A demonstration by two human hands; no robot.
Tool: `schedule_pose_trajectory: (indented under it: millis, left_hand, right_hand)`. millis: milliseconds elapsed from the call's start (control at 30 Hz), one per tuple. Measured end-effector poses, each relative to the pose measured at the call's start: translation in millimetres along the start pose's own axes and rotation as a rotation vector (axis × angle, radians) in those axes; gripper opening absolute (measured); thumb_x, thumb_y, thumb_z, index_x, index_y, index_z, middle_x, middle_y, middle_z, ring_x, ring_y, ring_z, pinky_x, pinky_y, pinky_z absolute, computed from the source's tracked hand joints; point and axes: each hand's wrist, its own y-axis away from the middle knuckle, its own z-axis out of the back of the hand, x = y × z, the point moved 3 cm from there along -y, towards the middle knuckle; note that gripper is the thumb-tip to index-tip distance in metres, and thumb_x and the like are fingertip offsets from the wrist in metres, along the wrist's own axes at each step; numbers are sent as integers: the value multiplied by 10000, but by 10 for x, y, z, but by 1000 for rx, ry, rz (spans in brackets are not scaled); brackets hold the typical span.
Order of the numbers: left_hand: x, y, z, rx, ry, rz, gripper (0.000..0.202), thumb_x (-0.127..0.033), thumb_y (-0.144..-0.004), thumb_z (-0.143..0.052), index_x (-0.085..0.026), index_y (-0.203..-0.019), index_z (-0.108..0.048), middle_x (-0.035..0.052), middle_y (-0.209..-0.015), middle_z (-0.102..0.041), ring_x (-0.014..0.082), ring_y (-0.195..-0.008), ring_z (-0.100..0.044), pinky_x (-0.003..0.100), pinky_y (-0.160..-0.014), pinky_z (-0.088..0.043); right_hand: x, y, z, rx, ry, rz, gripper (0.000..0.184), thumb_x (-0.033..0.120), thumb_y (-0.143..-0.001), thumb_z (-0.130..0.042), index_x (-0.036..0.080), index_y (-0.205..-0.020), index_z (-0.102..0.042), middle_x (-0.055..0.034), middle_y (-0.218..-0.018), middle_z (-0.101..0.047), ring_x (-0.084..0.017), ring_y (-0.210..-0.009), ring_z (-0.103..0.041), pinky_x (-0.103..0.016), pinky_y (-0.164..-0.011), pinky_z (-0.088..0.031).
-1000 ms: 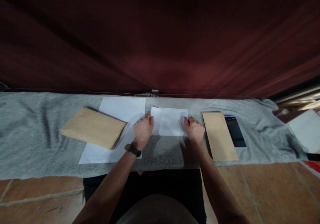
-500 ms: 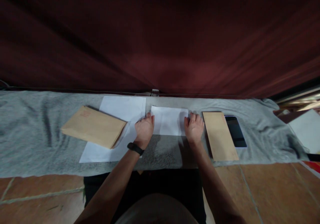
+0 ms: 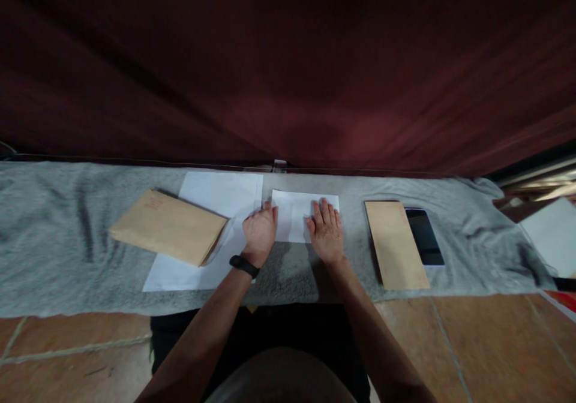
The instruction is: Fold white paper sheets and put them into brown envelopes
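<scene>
A small white sheet of paper (image 3: pixel 298 202), seemingly folded, lies flat in front of me on a grey cloth. My left hand (image 3: pixel 260 229), with a black band on its wrist, is at the sheet's left edge. Its fingers are curled in, with thumb and forefinger at that edge; the grip itself is partly hidden. My right hand (image 3: pixel 327 232) lies palm down on the right half of the sheet, its fingers stretched out and a little apart. Part of the sheet is covered by this hand.
Larger white paper (image 3: pixel 220 187) lies on the left, partly under a thick brown envelope (image 3: pixel 173 226). To the right, another brown envelope (image 3: pixel 396 244) sits beside a dark phone (image 3: pixel 424 235). The grey cloth (image 3: pixel 477 241) covers the narrow surface, and a dark red curtain (image 3: pixel 288 91) hangs behind.
My right hand has moved left from the sheet's right edge onto its right half, and its fingers have straightened. My left hand has stayed at the left edge.
</scene>
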Motion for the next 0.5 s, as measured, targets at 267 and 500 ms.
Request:
schedule_pose_trajectory:
  millis: [267, 500]
  left_hand:
    - [-337, 140, -20, -193, 153, -318, 448, -311, -1045, -282, -146, -1383, -525, 159, -1418, -578, 287, -1351, -499, 450, -1113, -381]
    - [-620, 131, -375, -106, 208, -479, 572, -399, -1046, -294, -145, -1556, -343, 98, -1653, -304, 256, -1554, -183, 489, -1273, -135]
  right_hand:
    - [36, -16, 24, 33, 19, -5, 569, 396, -1058, -373, 139, -1566, -353, -170, -1641, -293, -306, -1517, -270, -527, -1214, -239]
    - [20, 20, 38, 67, 8, 6, 544, 263, -1040, -340, 132, -1568, -343, -154, -1649, -280, -281, -1531, -239, -517, -1221, -210]
